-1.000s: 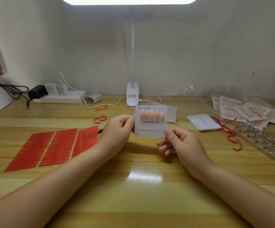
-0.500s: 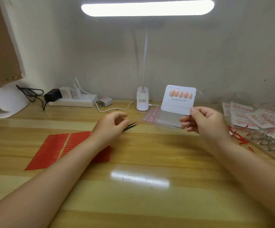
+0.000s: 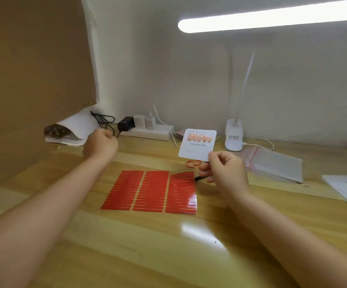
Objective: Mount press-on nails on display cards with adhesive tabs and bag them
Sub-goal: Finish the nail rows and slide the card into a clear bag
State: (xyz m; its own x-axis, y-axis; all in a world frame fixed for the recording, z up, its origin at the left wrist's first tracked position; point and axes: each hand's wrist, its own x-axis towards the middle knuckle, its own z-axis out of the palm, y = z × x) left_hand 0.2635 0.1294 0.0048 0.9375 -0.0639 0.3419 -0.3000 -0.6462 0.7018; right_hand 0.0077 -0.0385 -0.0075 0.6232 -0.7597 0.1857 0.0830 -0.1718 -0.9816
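Your right hand [image 3: 224,171] pinches the white card [image 3: 197,145] by its bottom corner and holds it up above the table [image 3: 147,246]. Five pink nails [image 3: 199,138] sit in a row near its top. Your left hand [image 3: 101,143] is curled into a fist near the white thing with the black cable; I cannot tell if it holds anything. The clear bags [image 3: 272,163] lie to the right. Keep the card flat, touch only its edge, and slide it in slowly so no nail pops off.
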